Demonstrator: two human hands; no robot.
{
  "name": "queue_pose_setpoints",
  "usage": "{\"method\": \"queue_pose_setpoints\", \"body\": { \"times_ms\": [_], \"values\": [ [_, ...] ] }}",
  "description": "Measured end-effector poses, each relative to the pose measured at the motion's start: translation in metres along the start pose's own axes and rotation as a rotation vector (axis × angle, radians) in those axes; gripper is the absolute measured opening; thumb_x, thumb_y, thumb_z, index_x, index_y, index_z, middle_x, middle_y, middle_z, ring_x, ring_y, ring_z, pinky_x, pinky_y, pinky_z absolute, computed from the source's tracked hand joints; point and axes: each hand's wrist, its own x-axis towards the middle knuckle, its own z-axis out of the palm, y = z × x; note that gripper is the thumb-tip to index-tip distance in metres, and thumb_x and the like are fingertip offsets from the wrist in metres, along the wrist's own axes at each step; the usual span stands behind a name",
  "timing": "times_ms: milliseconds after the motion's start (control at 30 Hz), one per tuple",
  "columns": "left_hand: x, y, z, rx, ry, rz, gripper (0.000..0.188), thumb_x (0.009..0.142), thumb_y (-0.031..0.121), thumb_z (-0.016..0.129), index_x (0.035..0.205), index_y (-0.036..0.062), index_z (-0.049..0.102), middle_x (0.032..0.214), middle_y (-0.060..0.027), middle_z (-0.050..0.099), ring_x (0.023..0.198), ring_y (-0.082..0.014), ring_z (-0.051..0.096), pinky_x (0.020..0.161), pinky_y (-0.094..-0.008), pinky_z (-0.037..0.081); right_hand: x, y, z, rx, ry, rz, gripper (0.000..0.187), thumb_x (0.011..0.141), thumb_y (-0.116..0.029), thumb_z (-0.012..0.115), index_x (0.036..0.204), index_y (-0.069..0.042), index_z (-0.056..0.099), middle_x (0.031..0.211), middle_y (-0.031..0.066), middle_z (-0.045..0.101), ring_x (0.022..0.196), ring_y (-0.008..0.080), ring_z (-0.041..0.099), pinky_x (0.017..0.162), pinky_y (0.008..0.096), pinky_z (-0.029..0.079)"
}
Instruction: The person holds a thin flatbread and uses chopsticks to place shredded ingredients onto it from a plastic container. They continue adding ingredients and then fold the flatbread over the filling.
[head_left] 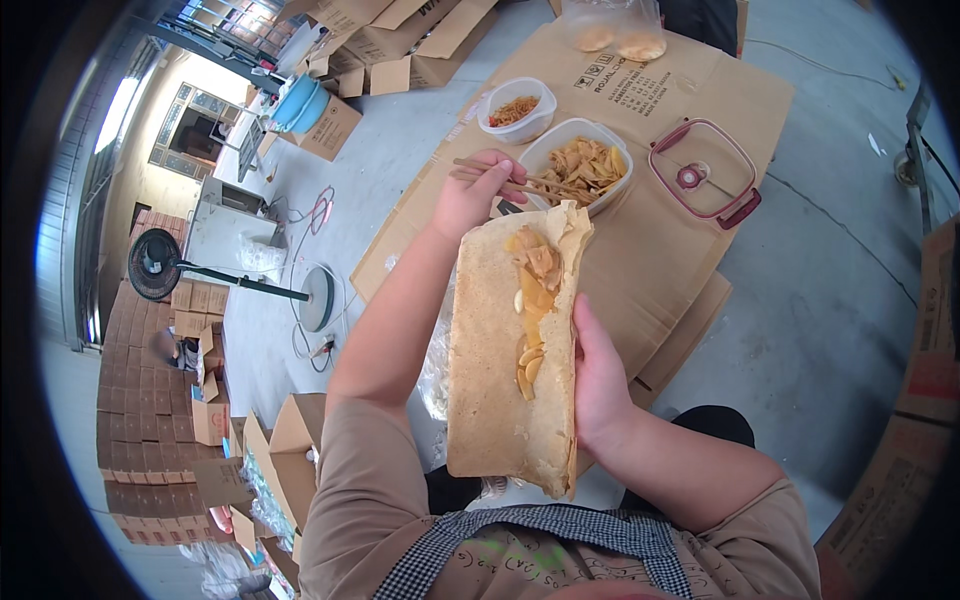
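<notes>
My left hand (478,198) is closed around a pair of wooden chopsticks (520,181). Their tips reach into a square white plastic container (610,203) of yellow-brown sliced food (580,168). A large, partly folded flatbread (490,340) rests in my right hand (600,385), which grips its right side with the thumb showing and the other fingers hidden beneath. Similar slices (535,290) lie in a line along the bread. Beside the square container stands a smaller tub (535,122) of reddish shredded food (514,111). A clear lid with a dark red rim (703,168) lies to the right.
The food stands on flattened cardboard (690,90). At its far end is a clear bag with round breads (640,45). Open cartons (415,45), a standing fan (155,265) and loose cables are to the left. Stacked boxes (930,320) line the right edge.
</notes>
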Motion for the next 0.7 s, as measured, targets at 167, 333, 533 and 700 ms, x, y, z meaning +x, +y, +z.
{"method": "queue_pose_setpoints", "body": {
  "times_ms": [167,333,533,700],
  "values": [
    [-0.002,-0.016,-0.004,-0.09,0.131,-0.085,0.021,0.099,0.014,0.05,0.095,-0.0029,0.062,0.087,-0.0137,0.067,0.07,-0.023,0.069,0.066,-0.0308,0.058,-0.001,0.0,0.002,0.008,-0.022,0.006,0.061,0.103,-0.052,0.033,0.145,-0.008,0.04,0.139,0.0127,0.052,0.124,0.0268,0.053,0.108,0.0431,0.041],
    [-0.003,-0.029,-0.013,-0.241,0.341,-0.225,0.022,0.099,0.015,0.048,0.095,-0.0026,0.061,0.085,-0.0158,0.066,0.071,-0.0264,0.07,0.065,-0.0329,0.061,-0.002,-0.001,0.004,-0.009,-0.016,0.0,0.06,0.103,-0.052,0.034,0.144,-0.009,0.041,0.137,0.0123,0.053,0.123,0.0265,0.054,0.107,0.0429,0.042],
    [-0.006,-0.06,-0.028,-0.449,0.471,-0.374,0.024,0.101,0.018,0.044,0.103,-0.001,0.059,0.082,-0.0169,0.065,0.071,-0.0262,0.07,0.064,-0.0345,0.061,0.0,-0.003,0.002,-0.025,0.026,-0.027,0.059,0.102,-0.052,0.035,0.143,-0.009,0.043,0.137,0.0113,0.054,0.122,0.0261,0.054,0.106,0.0425,0.042],
    [-0.01,-0.068,-0.029,-0.54,0.47,-0.385,0.024,0.101,0.019,0.044,0.105,-0.0002,0.058,0.082,-0.0167,0.065,0.073,-0.025,0.069,0.065,-0.0357,0.06,-0.001,-0.009,0.009,-0.048,0.099,-0.04,0.059,0.102,-0.053,0.037,0.143,-0.01,0.043,0.137,0.01,0.054,0.123,0.0255,0.053,0.107,0.0418,0.04]
  ]
}}
